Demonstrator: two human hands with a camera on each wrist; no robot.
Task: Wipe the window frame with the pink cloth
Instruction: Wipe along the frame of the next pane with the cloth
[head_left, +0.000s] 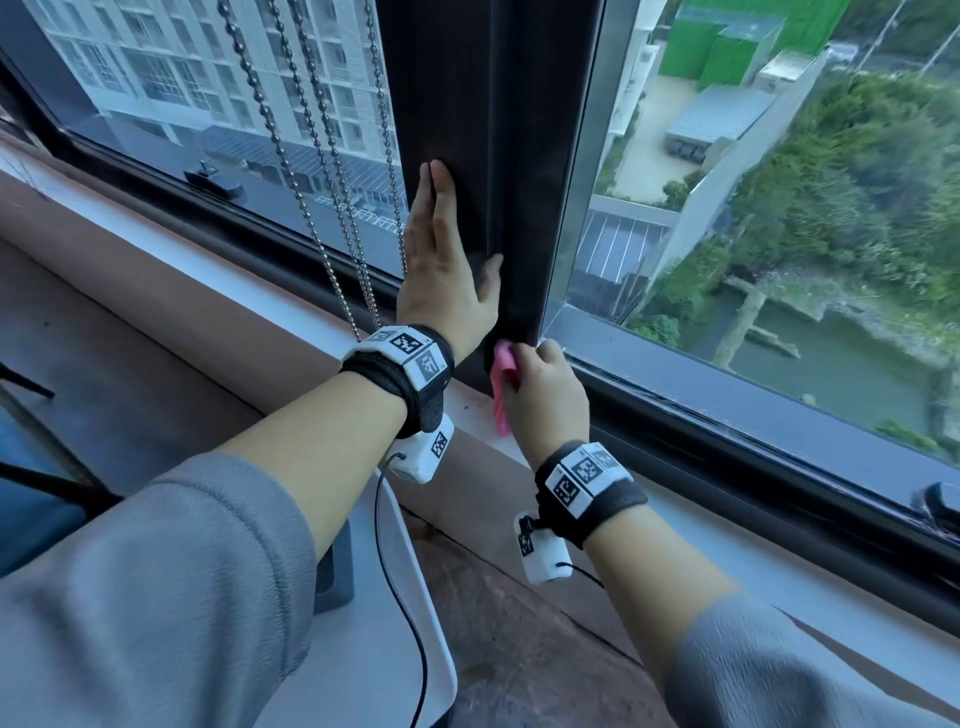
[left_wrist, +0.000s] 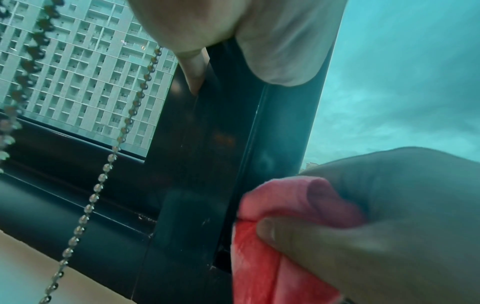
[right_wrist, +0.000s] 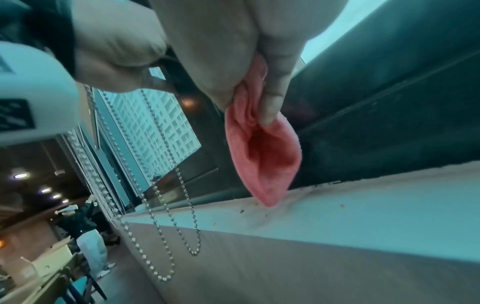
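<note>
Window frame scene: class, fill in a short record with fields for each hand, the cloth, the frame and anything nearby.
left hand: flat, fingers straight, pressed on the upright
right hand: grips the pink cloth
pink cloth: bunched, at the foot of the upright, its tail hanging to the sill
window frame: dark upright between two panes
nearby: bead chains hang left of the left hand

The left hand (head_left: 441, 260) was laid flat against the upright window frame (head_left: 467, 130), bead chains (head_left: 332, 171) hanging to its left. Below and right of it, the right hand (head_left: 545, 395) was held at the frame's foot, the cloth (head_left: 503, 384) trailing onto the sill (head_left: 727, 551).
</note>
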